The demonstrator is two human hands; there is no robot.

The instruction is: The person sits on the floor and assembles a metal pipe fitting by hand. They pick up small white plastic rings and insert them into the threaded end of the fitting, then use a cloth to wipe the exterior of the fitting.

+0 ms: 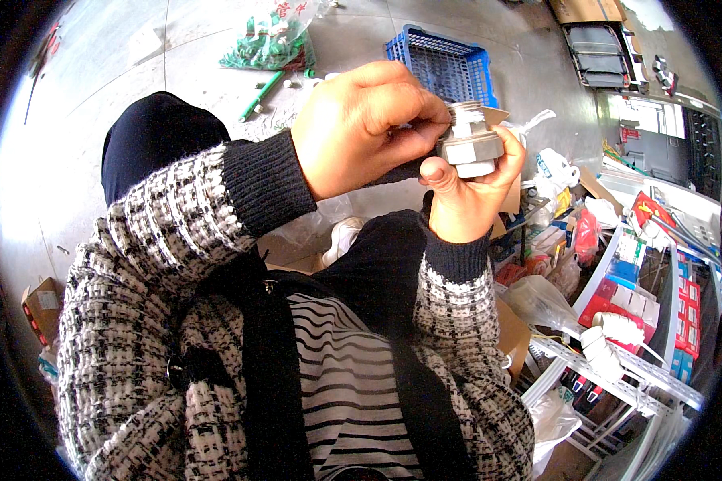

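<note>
A pale grey pipe fitting (pixel 471 149) with a hexagonal nut and a threaded upper end is held up in front of me. My right hand (pixel 477 188) wraps round it, thumb on the near side and fingers behind. From the left, my left hand (pixel 369 120) reaches across with its fingers curled and the fingertips pinched together against the fitting's thread. Whatever lies between those fingertips is hidden. Both hands are raised above my lap.
On the floor ahead stand a blue plastic crate (pixel 445 60), a clear bag of green fittings (pixel 269 44) and a green pipe (pixel 261 96). To the right, a white metal rack (pixel 618 377) and shelves hold boxes, bags and a white roll (pixel 602 353). A cardboard box (pixel 42 309) sits far left.
</note>
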